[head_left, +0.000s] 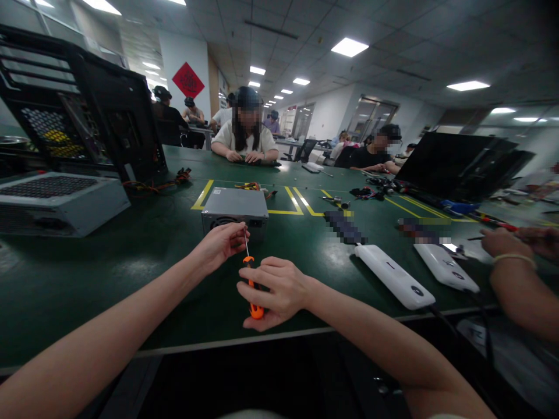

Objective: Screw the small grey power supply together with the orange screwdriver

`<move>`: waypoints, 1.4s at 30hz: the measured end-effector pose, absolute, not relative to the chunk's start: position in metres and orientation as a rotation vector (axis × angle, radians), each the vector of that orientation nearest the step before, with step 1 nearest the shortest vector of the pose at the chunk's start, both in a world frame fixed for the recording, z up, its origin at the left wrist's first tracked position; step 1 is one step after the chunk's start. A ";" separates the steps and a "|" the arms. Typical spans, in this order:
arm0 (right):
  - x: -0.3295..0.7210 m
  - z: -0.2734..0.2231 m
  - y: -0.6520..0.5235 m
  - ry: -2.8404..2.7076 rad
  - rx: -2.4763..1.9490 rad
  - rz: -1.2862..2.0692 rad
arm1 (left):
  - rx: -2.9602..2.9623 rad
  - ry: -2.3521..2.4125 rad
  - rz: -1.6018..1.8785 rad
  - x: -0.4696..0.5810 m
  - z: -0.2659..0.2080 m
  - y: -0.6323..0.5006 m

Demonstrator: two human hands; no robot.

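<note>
My right hand [279, 289] is wrapped round the orange and black handle of a screwdriver [255, 308], its thin shaft pointing up and away from me. At the screwdriver's tip, the thumb and fingers of my left hand [224, 247] are pinched together. Whatever they hold there is too small to make out. Just beyond both hands, a grey metal computer power supply [236, 202] lies on the green table [174, 279], its socket and fan side facing me. A bundle of coloured cables [251, 186] comes out behind it.
To the left stand an open black computer case [109, 116] and another power supply [65, 201]. Two white devices [393, 274] [445, 265] with cords lie at right, near a co-worker's hand [506, 244]. Cables [375, 189] and a dark panel [454, 166] lie farther back. Another person sits opposite.
</note>
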State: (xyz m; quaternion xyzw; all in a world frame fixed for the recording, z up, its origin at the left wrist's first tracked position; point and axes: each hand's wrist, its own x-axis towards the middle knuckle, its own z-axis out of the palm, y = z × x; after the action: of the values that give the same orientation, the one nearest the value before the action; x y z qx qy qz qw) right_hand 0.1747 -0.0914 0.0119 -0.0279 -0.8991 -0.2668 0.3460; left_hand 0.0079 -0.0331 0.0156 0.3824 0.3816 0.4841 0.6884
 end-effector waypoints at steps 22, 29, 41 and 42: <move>0.188 0.018 -0.089 -2.244 -0.176 -0.735 | 1.231 0.949 0.848 0.012 0.003 -0.041; 0.188 0.017 -0.086 -2.260 -0.185 -0.707 | 1.258 0.952 0.859 0.012 0.001 -0.041; 0.189 0.015 -0.078 -2.287 -0.261 -0.707 | 1.281 0.943 0.866 0.014 0.004 -0.043; 0.190 0.014 -0.078 -2.295 -0.272 -0.709 | 1.292 0.945 0.869 0.014 0.004 -0.043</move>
State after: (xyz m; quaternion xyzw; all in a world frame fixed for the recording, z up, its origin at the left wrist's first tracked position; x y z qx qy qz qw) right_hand 0.1896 -0.0775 0.0141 -0.1054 -0.8879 -0.2741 0.3541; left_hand 0.0139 -0.0427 0.0044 0.5605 0.4098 0.3769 0.6131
